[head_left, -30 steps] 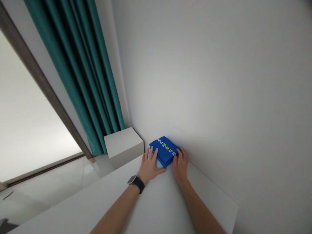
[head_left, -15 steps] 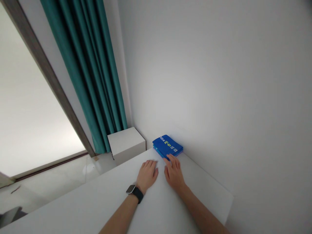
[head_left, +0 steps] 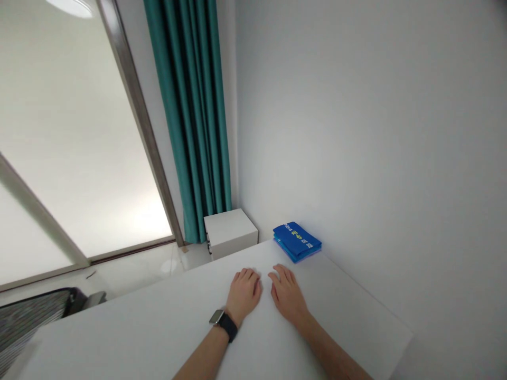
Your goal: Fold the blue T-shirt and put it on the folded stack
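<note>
A folded blue item, perhaps fabric (head_left: pixel 297 240), with white and yellow lettering lies near the far corner of the white table (head_left: pixel 130 338), close to the wall. My right hand (head_left: pixel 288 293) rests on the table just in front of it, fingers apart and holding nothing. A small gap separates its fingertips from the blue folded item. To the left, my left hand (head_left: pixel 243 291) lies palm down on the tabletop, fingers loosely bent and nothing seen in it. A dark-strapped watch (head_left: pixel 224 323) is on the left wrist.
A white cabinet (head_left: pixel 232 230) stands beyond the table's far edge, under a green curtain (head_left: pixel 194 116). At lower left is a chair with a dark frame (head_left: pixel 43 311). A plain wall (head_left: pixel 368 148) borders the right side; frosted glass panels (head_left: pixel 75 132) fill the left.
My right hand has drawn back from the blue folded item, which its fingers were touching. The camera view has swung left, so the scene appears shifted right.
</note>
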### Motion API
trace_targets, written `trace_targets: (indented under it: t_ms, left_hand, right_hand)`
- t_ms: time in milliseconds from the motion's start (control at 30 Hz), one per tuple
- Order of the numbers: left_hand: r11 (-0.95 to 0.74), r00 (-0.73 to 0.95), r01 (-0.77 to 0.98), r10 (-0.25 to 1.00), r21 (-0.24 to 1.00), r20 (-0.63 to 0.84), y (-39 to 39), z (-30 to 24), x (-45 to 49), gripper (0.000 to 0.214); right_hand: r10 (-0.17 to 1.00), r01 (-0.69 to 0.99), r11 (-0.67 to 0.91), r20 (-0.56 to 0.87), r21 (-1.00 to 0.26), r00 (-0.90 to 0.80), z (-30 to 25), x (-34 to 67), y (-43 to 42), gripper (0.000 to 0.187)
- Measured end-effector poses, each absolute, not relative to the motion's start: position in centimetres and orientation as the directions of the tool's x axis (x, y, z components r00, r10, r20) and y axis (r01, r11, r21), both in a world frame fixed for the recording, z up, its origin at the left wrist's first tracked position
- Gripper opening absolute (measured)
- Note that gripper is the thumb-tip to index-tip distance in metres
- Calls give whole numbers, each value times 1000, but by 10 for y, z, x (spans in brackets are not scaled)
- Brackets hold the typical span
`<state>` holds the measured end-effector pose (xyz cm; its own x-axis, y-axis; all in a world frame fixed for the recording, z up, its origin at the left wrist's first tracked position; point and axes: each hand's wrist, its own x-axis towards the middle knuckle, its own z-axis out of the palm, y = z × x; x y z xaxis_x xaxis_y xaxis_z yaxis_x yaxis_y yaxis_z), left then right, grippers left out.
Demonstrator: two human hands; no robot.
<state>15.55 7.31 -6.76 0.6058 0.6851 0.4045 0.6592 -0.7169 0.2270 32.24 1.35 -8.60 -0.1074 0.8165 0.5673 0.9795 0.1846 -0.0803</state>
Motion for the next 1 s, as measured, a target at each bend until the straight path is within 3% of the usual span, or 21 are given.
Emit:
trace_targets:
  t_ms: [333,600,1000]
  left_hand:
    - [-536,414,801,817,265,402,70,-67,72,16]
    - [-368,253,890,890,269,380,53,-63,1,17]
    - [-304,185,907,909,292,373,17,-61,-87,16]
  right_hand:
    - [858,905,381,435,-187,-272,-88,236,37,27]
    - [814,815,541,373,-209,-445,-79,155,53,26]
    - [791,784,581,381,-220,-479,-79,90,42,27]
